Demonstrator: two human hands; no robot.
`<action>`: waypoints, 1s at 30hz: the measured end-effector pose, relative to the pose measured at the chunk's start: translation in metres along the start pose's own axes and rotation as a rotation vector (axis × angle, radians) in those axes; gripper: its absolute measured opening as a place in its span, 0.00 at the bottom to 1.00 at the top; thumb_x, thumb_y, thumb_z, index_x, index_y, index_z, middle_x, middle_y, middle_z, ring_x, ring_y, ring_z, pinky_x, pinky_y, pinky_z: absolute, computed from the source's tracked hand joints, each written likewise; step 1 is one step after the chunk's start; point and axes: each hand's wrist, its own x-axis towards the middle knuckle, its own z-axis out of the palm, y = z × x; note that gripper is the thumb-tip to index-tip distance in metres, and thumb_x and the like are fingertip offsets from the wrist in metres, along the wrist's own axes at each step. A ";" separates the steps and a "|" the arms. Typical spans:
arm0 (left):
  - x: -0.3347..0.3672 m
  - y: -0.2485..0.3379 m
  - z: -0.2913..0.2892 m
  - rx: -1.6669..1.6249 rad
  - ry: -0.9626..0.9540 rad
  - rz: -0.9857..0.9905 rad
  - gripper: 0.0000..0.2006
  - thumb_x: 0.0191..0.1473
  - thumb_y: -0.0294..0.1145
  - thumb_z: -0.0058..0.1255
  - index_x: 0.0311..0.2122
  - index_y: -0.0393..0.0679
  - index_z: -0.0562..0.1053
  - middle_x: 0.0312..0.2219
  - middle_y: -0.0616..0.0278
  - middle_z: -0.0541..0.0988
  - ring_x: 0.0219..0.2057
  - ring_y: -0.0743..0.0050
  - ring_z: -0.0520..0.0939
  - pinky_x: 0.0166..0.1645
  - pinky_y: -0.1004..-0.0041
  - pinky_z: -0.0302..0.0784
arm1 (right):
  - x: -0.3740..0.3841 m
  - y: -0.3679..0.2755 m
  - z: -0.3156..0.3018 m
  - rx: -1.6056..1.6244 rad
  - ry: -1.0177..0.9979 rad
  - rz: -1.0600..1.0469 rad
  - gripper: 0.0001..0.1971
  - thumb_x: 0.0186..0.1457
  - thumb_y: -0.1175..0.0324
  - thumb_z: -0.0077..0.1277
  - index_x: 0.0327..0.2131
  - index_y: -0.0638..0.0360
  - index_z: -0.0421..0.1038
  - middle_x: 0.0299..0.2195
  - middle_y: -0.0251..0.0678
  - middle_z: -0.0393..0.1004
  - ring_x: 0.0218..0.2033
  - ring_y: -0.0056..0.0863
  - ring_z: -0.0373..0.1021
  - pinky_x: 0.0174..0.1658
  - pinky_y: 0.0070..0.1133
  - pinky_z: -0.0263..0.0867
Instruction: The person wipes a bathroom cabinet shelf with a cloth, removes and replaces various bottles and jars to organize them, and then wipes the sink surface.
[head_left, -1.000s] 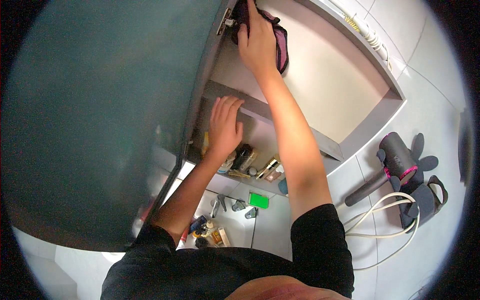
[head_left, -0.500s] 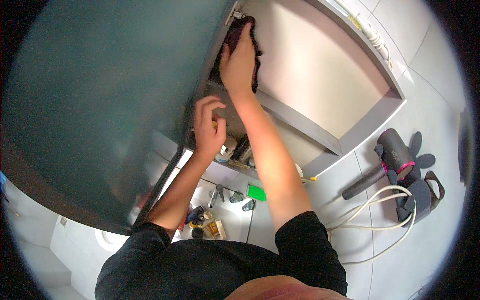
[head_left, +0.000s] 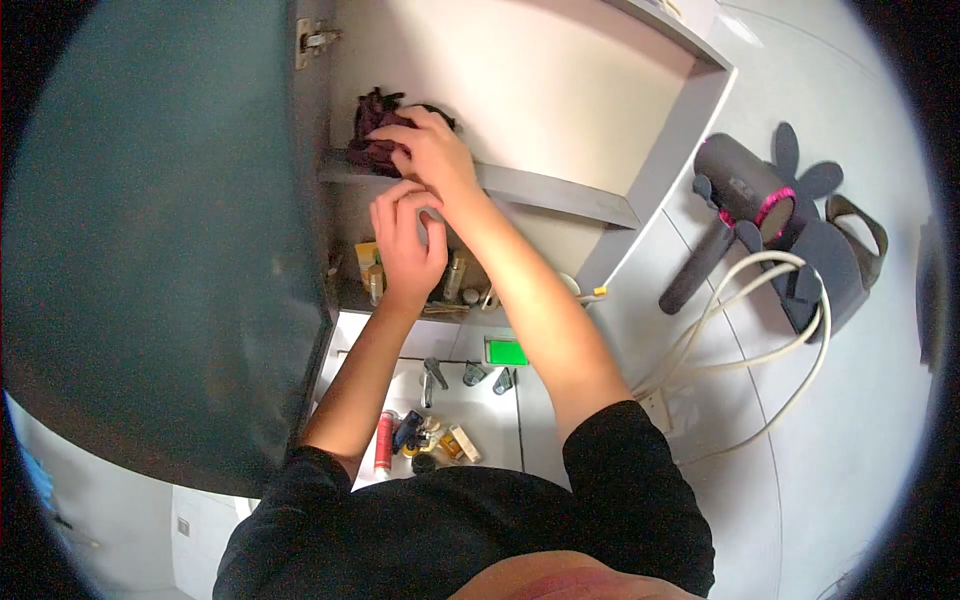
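A bunched dark maroon cloth lies at the left end of the cabinet's upper shelf. My right hand is on it, fingers bent over the cloth and gripping it. Just below, in front of the shelf edge, my left hand is raised with curled fingers and the thumb apart, holding nothing I can see. Behind it on the lower shelf stand a yellow tube and a slim bottle, partly covered by my hands and arms.
The dark cabinet door stands open at the left, on a metal hinge. Below, several bottles and a red can lie by the basin and tap. At right hang a hair dryer and a looped white cable.
The cloth has come down from near the hinge to the shelf's left corner, with my right hand on it. My left hand stays just below. The whole view has shifted.
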 end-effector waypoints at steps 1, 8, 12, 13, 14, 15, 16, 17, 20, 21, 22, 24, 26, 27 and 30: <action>0.003 0.001 0.001 0.024 -0.004 0.013 0.13 0.51 0.20 0.49 0.44 0.41 0.74 0.48 0.51 0.75 0.50 0.47 0.73 0.58 0.54 0.67 | -0.009 -0.003 -0.012 0.008 0.037 0.083 0.20 0.51 0.77 0.58 0.46 0.40 0.84 0.54 0.37 0.75 0.54 0.41 0.74 0.55 0.33 0.73; 0.005 -0.013 0.019 0.149 -0.192 -0.003 0.21 0.50 0.24 0.51 0.52 0.39 0.73 0.54 0.49 0.75 0.61 0.44 0.71 0.66 0.51 0.64 | -0.084 0.066 -0.108 -0.148 0.326 0.340 0.19 0.50 0.81 0.54 0.41 0.44 0.86 0.49 0.44 0.78 0.50 0.47 0.74 0.57 0.33 0.71; 0.005 -0.002 0.026 0.250 -0.232 -0.041 0.27 0.50 0.25 0.53 0.58 0.40 0.70 0.58 0.50 0.73 0.65 0.45 0.68 0.68 0.49 0.62 | -0.118 0.084 -0.154 -0.530 0.480 0.445 0.21 0.51 0.83 0.53 0.41 0.41 0.86 0.52 0.46 0.76 0.53 0.50 0.70 0.59 0.36 0.67; 0.003 0.001 0.027 0.245 -0.234 -0.041 0.27 0.50 0.25 0.53 0.58 0.40 0.70 0.58 0.50 0.73 0.65 0.45 0.68 0.68 0.49 0.62 | -0.126 0.087 -0.159 -0.549 0.494 0.492 0.25 0.52 0.85 0.49 0.44 0.40 0.85 0.54 0.47 0.75 0.57 0.48 0.69 0.63 0.35 0.64; 0.001 0.004 0.029 0.292 -0.243 -0.048 0.29 0.49 0.25 0.54 0.59 0.40 0.69 0.60 0.50 0.71 0.66 0.46 0.66 0.68 0.49 0.61 | -0.133 0.089 -0.160 -0.631 0.509 0.491 0.23 0.52 0.82 0.52 0.45 0.41 0.85 0.56 0.47 0.74 0.58 0.49 0.68 0.64 0.36 0.63; 0.000 0.009 0.034 0.331 -0.252 -0.052 0.31 0.49 0.25 0.55 0.61 0.41 0.67 0.61 0.51 0.69 0.67 0.46 0.65 0.69 0.48 0.60 | -0.141 0.091 -0.165 -0.722 0.527 0.490 0.22 0.52 0.79 0.54 0.47 0.41 0.85 0.58 0.48 0.72 0.59 0.49 0.67 0.65 0.37 0.62; -0.002 0.008 0.034 0.327 -0.253 -0.050 0.31 0.49 0.25 0.55 0.61 0.41 0.67 0.61 0.51 0.69 0.67 0.46 0.65 0.69 0.48 0.60 | -0.141 0.079 -0.163 -0.725 0.529 0.491 0.22 0.52 0.79 0.54 0.47 0.41 0.85 0.58 0.48 0.72 0.59 0.49 0.67 0.65 0.37 0.62; -0.005 0.006 0.033 0.348 -0.282 -0.060 0.32 0.49 0.25 0.56 0.62 0.41 0.66 0.62 0.51 0.68 0.68 0.45 0.64 0.69 0.48 0.60 | -0.141 0.066 -0.158 -0.842 0.497 0.496 0.21 0.52 0.75 0.56 0.49 0.42 0.84 0.59 0.49 0.71 0.60 0.50 0.66 0.65 0.39 0.61; -0.004 0.005 0.030 0.366 -0.316 -0.070 0.33 0.48 0.25 0.56 0.63 0.41 0.65 0.63 0.52 0.67 0.69 0.44 0.62 0.70 0.48 0.59 | -0.131 0.059 -0.147 -0.770 0.419 0.560 0.22 0.50 0.60 0.67 0.50 0.46 0.83 0.61 0.49 0.69 0.60 0.51 0.65 0.65 0.43 0.60; -0.002 0.005 0.026 0.376 -0.326 -0.075 0.33 0.48 0.25 0.56 0.63 0.42 0.66 0.62 0.51 0.68 0.69 0.44 0.62 0.70 0.48 0.59 | -0.125 0.058 -0.145 -0.687 0.417 0.558 0.22 0.49 0.60 0.69 0.49 0.48 0.83 0.59 0.49 0.70 0.60 0.52 0.64 0.63 0.43 0.61; -0.002 0.005 0.027 0.373 -0.329 -0.074 0.33 0.48 0.25 0.56 0.63 0.42 0.66 0.62 0.51 0.68 0.69 0.44 0.62 0.70 0.48 0.59 | -0.120 0.069 -0.146 -0.627 0.475 0.612 0.23 0.44 0.61 0.73 0.47 0.44 0.84 0.57 0.47 0.72 0.57 0.51 0.68 0.62 0.41 0.64; -0.004 0.004 0.025 0.380 -0.320 -0.069 0.34 0.48 0.24 0.56 0.63 0.42 0.66 0.62 0.52 0.68 0.69 0.44 0.62 0.70 0.48 0.59 | -0.114 0.088 -0.158 -0.515 0.530 0.662 0.21 0.39 0.68 0.75 0.42 0.43 0.85 0.53 0.44 0.74 0.54 0.48 0.71 0.58 0.37 0.67; -0.004 0.003 0.028 0.373 -0.322 -0.053 0.34 0.48 0.24 0.56 0.63 0.42 0.66 0.62 0.52 0.68 0.69 0.44 0.62 0.70 0.48 0.59 | -0.114 0.104 -0.172 -0.492 0.589 0.637 0.19 0.37 0.73 0.73 0.37 0.44 0.86 0.51 0.43 0.74 0.53 0.46 0.71 0.57 0.35 0.68; -0.003 0.001 0.028 0.378 -0.317 -0.039 0.34 0.48 0.24 0.56 0.64 0.42 0.66 0.62 0.52 0.68 0.69 0.44 0.62 0.70 0.49 0.59 | -0.114 0.105 -0.174 -0.603 0.644 0.563 0.18 0.38 0.76 0.70 0.37 0.45 0.86 0.51 0.42 0.75 0.53 0.46 0.70 0.58 0.36 0.67; -0.002 -0.004 0.025 0.376 -0.338 -0.040 0.34 0.48 0.24 0.56 0.64 0.42 0.65 0.63 0.52 0.68 0.69 0.45 0.62 0.70 0.49 0.59 | -0.111 0.110 -0.171 -0.650 0.675 0.509 0.19 0.40 0.80 0.66 0.39 0.47 0.86 0.54 0.41 0.74 0.54 0.46 0.69 0.60 0.37 0.66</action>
